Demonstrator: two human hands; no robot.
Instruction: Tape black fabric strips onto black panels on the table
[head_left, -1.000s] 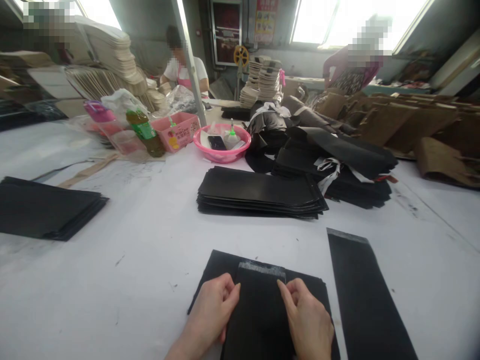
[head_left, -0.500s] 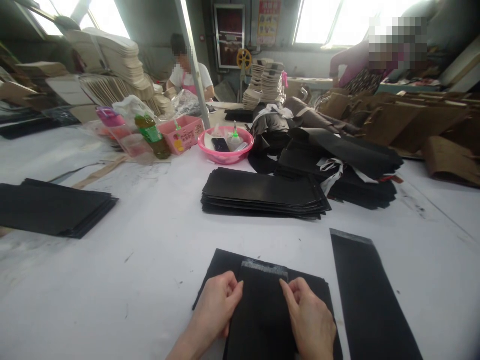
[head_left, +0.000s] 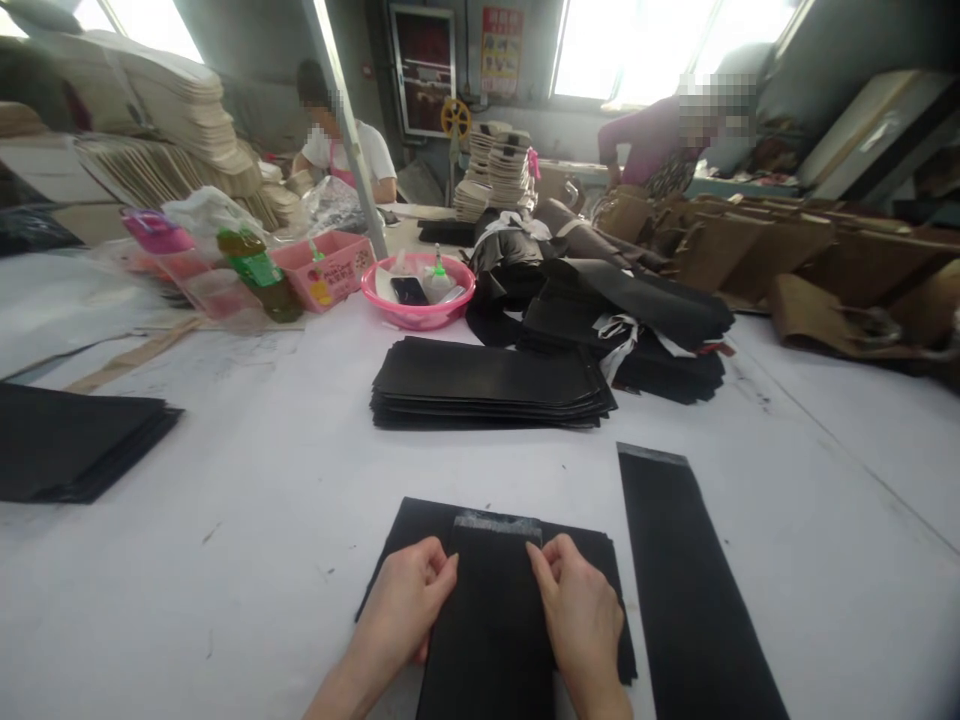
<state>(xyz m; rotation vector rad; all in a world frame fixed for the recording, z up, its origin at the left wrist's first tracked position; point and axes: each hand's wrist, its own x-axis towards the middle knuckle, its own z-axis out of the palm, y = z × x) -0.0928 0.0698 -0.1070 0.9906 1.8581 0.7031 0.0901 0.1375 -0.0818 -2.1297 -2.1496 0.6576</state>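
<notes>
A narrow black strip (head_left: 491, 620) of sheet material lies in front of me over a wider black sheet (head_left: 600, 580). My left hand (head_left: 412, 595) pinches the strip's left edge near its far end, thumb against curled fingers. At the opposite edge, my right hand (head_left: 581, 600) pinches it in the same way. A greyish, glue-like band (head_left: 495, 524) runs across the far end, between the hands. To the right, apart from my hands, a long black strip (head_left: 690, 570) lies flat, its far end also banded in grey.
Beyond my hands sits a stack of black sheets (head_left: 487, 385), with another pile (head_left: 75, 440) at far left. Behind are a pink basin (head_left: 418, 315), a pink box (head_left: 330, 270), a bottle (head_left: 262, 275), tied black bundles (head_left: 637, 320) and brown pieces (head_left: 810, 250). Two people are farther back.
The view has turned a little to the right, so the table's contents appear farther left. Both hands keep their pinch on the narrow strip's edges.
</notes>
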